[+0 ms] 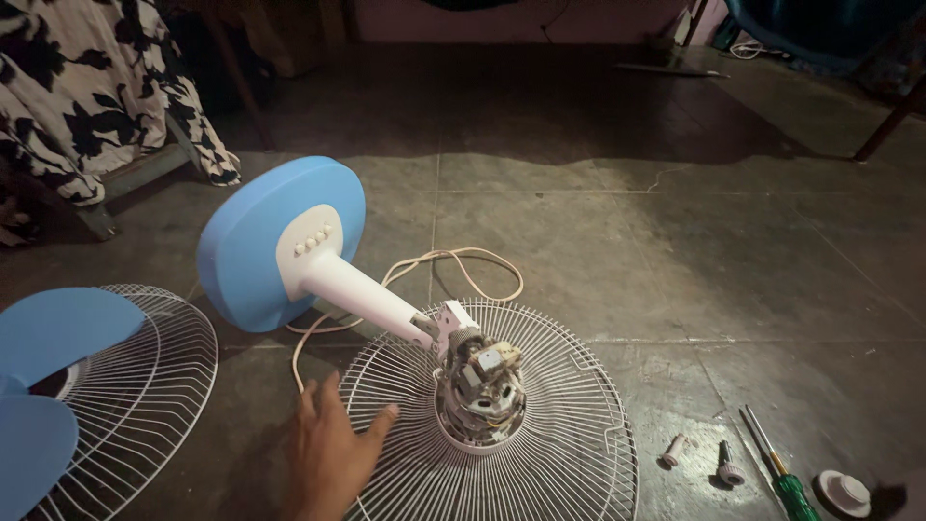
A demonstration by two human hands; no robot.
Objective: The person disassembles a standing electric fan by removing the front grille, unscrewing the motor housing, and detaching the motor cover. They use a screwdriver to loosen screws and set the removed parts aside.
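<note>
A small fan lies taken apart on the floor. Its round blue base (280,241) is tipped on edge, and the white stem (362,294) leads down to the bare motor (479,381). The motor sits at the centre of a white wire grille (559,453) lying flat. My left hand (333,449) reaches in from the bottom edge, palm down with fingers spread. It rests at the grille's left rim, a short way left of the motor, and holds nothing. My right hand is out of sight.
A second wire grille (154,386) with the blue blades (58,338) lies at the left. The cream power cord (463,265) loops behind the motor. At the lower right are a green-handled screwdriver (786,482), a white knob (842,492) and two small caps (675,449). Black-and-white cloth (87,87) hangs top left.
</note>
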